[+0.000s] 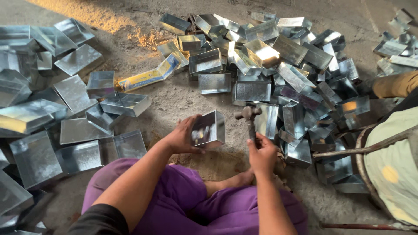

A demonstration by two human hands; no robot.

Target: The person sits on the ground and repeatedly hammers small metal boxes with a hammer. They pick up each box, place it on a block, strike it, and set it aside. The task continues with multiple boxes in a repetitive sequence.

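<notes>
A person sits on the floor [183,100] with legs folded. The left hand [182,137] wraps around a small open tin box [209,129], thumb on the near wall and fingers behind it, holding it tilted on its side just above the ground between the knees. The right hand [262,153] is closed around the handle of a hammer [249,116], whose head stands upright just beside the box, not touching it.

The box looks like thin folded sheet metal: light and fairly stiff along its bent corners, but likely to dent or flex in the flat walls if squeezed hard. Its shiny surface is probably slippery, and the cut rims may be sharp, so gripping across a folded corner, as the left hand does, seems safest.

Piles of similar boxes [278,65] lie ahead and to the left [39,126]. A yellow-and-blue carton [150,75] rests among them.
</notes>
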